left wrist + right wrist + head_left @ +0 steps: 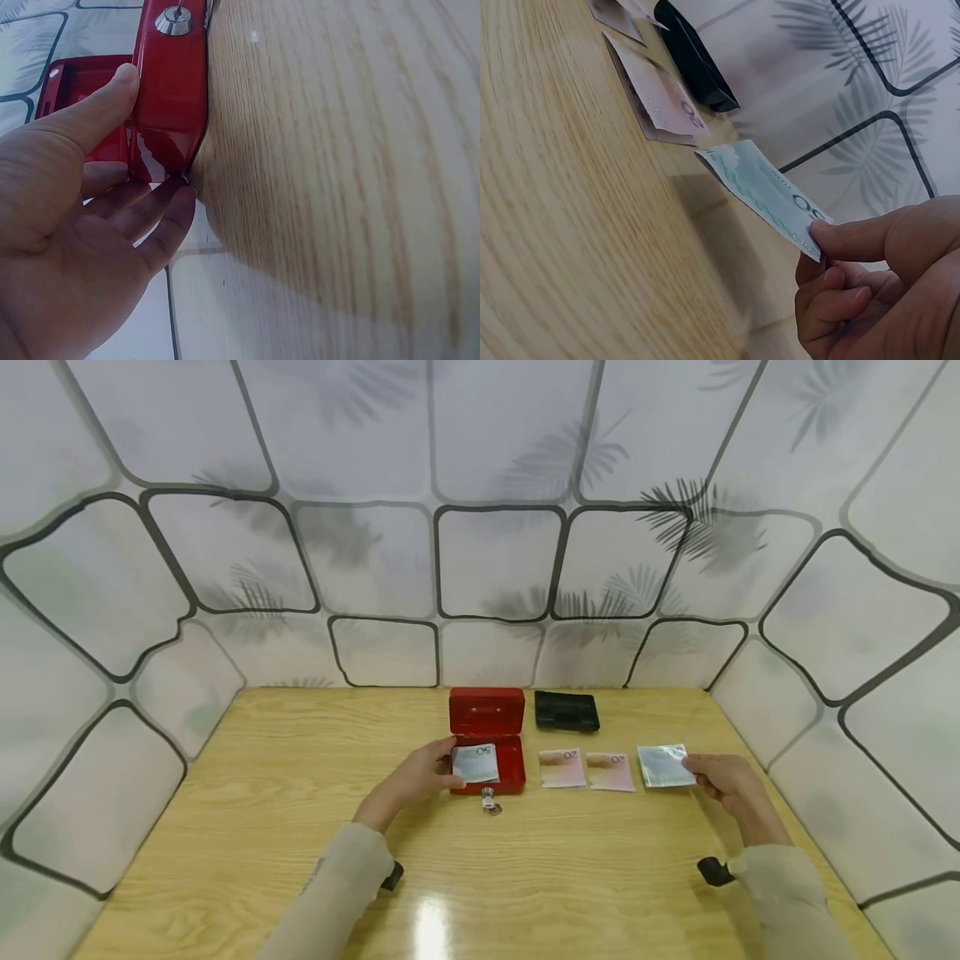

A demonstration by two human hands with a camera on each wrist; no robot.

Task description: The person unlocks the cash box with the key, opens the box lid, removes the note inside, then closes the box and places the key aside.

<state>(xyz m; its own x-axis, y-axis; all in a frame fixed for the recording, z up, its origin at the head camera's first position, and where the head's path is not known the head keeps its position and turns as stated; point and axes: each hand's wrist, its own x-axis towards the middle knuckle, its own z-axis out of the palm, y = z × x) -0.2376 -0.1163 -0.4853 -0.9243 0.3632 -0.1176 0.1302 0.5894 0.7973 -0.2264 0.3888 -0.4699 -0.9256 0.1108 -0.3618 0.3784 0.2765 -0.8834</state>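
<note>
The right grip (729, 781) pinches a greenish banknote (662, 766) above the desk (540, 868), near its right edge; the left grip (411, 782) holds the open red box (512, 764), which stands near the back edge's middle.

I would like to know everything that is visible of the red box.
The red box looks like glossy painted metal. Its lid stands open at the back, with two small shiny spots inside. A silver lock sits on the front, with what seems a key hanging from it. A greenish 50 note lies inside, toward the left. The box rests on the wooden table, and the left hand has its grip on the left end.
</note>
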